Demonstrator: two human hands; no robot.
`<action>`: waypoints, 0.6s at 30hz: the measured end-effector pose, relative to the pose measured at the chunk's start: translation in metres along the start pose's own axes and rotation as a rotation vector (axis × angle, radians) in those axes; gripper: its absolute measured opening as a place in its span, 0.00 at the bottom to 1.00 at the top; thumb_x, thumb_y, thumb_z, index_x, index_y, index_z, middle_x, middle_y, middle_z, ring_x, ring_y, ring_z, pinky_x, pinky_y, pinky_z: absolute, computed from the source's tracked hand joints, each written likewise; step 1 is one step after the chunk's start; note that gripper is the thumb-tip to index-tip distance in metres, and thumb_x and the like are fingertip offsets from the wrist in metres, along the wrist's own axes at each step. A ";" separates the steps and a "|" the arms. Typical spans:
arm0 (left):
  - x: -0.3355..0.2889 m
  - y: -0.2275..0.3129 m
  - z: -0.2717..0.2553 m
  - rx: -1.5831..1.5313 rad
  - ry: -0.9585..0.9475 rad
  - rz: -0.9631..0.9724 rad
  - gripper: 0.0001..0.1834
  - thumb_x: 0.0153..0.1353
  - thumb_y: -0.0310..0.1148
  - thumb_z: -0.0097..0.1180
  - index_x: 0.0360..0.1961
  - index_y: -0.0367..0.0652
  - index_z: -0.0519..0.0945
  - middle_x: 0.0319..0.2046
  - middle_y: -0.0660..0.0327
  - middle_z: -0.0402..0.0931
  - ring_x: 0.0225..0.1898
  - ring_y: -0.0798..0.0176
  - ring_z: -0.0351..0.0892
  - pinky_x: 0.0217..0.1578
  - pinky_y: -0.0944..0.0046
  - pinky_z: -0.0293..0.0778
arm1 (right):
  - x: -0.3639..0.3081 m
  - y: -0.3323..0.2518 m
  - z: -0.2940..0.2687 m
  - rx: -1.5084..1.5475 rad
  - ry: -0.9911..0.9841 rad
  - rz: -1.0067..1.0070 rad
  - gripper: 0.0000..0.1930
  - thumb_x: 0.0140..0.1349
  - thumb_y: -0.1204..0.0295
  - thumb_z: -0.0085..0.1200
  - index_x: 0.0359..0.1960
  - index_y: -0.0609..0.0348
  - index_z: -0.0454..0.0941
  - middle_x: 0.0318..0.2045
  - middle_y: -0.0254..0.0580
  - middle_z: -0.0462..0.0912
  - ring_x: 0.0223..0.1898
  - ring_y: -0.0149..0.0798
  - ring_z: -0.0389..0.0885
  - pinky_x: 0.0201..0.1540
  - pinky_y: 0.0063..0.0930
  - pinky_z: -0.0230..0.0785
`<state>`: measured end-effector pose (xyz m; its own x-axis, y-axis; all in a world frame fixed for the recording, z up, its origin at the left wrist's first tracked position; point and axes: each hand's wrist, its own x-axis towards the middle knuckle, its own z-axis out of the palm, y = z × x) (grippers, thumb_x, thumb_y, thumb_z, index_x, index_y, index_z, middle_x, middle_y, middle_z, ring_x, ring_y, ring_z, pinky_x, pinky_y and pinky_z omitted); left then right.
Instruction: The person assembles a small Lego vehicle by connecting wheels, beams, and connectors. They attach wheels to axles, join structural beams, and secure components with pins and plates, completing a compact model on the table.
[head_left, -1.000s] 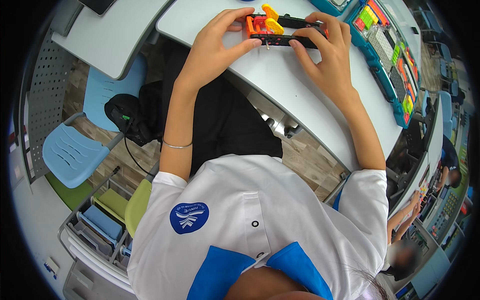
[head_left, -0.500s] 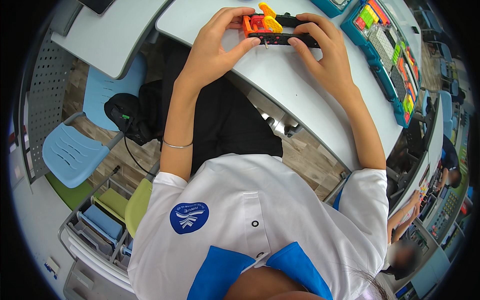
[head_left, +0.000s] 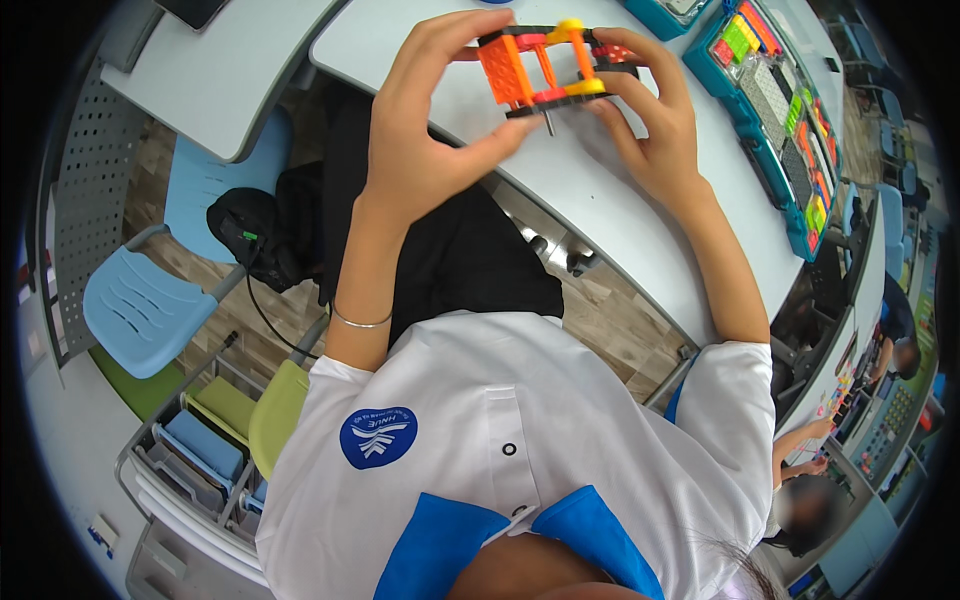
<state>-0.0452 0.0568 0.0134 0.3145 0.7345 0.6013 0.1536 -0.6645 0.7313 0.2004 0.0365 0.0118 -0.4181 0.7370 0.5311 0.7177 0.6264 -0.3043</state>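
colourful block frame point(head_left: 548, 68) raised above grey table point(head_left: 640, 220), left hand point(head_left: 430, 140) and right hand point(head_left: 655, 130) gripping its opposite ends

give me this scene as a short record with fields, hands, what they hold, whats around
left hand: left hand grips the orange end of the block model, thumb underneath
right hand: right hand grips the model's other end
held thing: small frame of orange, black, red and yellow building pieces, lifted above the table, a thin metal pin sticking out below
surface: pale grey table
nearby: teal parts tray with coloured pieces to the right; light blue chair at left
wrist: thin bracelet on the left forearm
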 end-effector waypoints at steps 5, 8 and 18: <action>0.002 0.013 0.004 0.035 0.039 0.217 0.37 0.43 0.25 0.75 0.58 0.34 0.75 0.54 0.50 0.76 0.54 0.55 0.78 0.52 0.60 0.76 | -0.004 0.000 0.007 0.083 0.029 -0.068 0.16 0.50 0.81 0.61 0.43 0.56 0.83 0.62 0.52 0.70 0.59 0.52 0.74 0.60 0.42 0.70; 0.003 0.016 0.009 -0.008 0.031 0.251 0.40 0.39 0.26 0.78 0.57 0.33 0.76 0.53 0.49 0.76 0.53 0.53 0.79 0.53 0.59 0.77 | -0.005 -0.004 0.006 0.042 0.026 -0.077 0.16 0.50 0.82 0.61 0.43 0.55 0.83 0.62 0.51 0.69 0.61 0.51 0.72 0.61 0.42 0.69; 0.002 0.018 0.013 0.055 0.085 0.295 0.38 0.38 0.27 0.79 0.55 0.34 0.78 0.50 0.52 0.77 0.50 0.57 0.79 0.48 0.63 0.78 | -0.007 -0.004 0.009 0.073 0.038 -0.096 0.19 0.48 0.84 0.61 0.43 0.54 0.84 0.62 0.51 0.68 0.61 0.51 0.71 0.61 0.43 0.68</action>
<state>-0.0300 0.0448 0.0241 0.2737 0.5164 0.8114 0.1190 -0.8553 0.5043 0.1959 0.0311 0.0020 -0.4604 0.6637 0.5895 0.6327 0.7112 -0.3065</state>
